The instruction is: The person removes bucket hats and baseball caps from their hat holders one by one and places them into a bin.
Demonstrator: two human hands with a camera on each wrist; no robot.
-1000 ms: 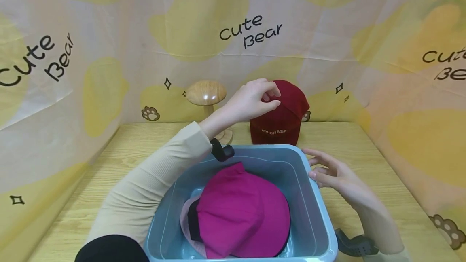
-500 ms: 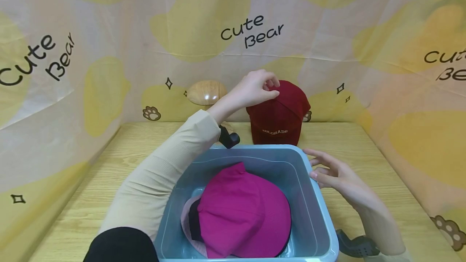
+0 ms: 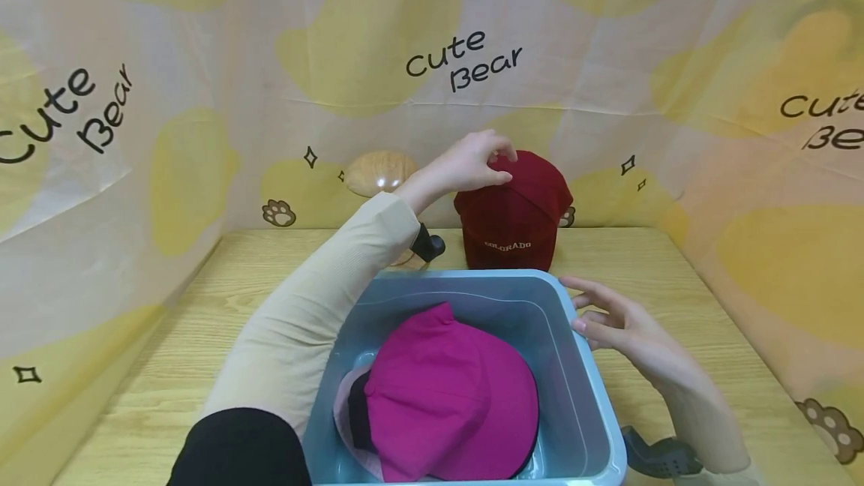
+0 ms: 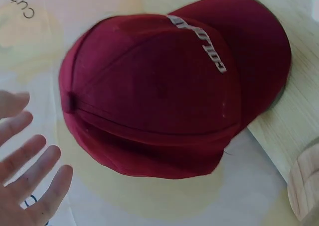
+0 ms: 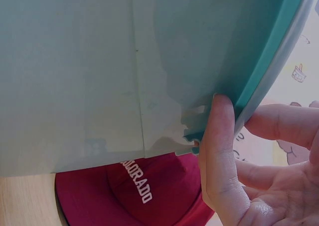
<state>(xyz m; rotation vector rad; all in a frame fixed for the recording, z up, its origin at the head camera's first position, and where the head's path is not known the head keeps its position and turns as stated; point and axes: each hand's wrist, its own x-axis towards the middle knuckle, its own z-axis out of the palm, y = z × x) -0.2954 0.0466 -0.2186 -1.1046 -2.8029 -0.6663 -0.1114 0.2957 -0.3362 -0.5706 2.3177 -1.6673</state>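
Note:
A dark red cap [image 3: 509,208] lettered "COLORADO" stands behind the basin, brim down toward the front. My left hand [image 3: 466,163] is at its crown with relaxed fingers; the left wrist view shows a gap between the fingertips [image 4: 60,181] and the cap's top button. The light blue basin [image 3: 594,396] holds a magenta cap [image 3: 445,396] with a pale cap [image 3: 344,418] partly under it. My right hand [image 3: 624,325] pinches the basin's far right rim, one finger [image 5: 219,141] against the outer wall and another at the rim's edge.
A wooden mushroom-shaped stand [image 3: 381,173] is behind my left forearm, its post mostly hidden. The wooden table [image 3: 182,336] meets a printed cloth backdrop [image 3: 310,96] at the back and both sides. A rounded black shape [image 3: 239,448] overlaps my left sleeve at the bottom.
My left arm has moved slightly forward and to the right, and the hand has risen a little beside the red cap's top. The right hand and basin stay put.

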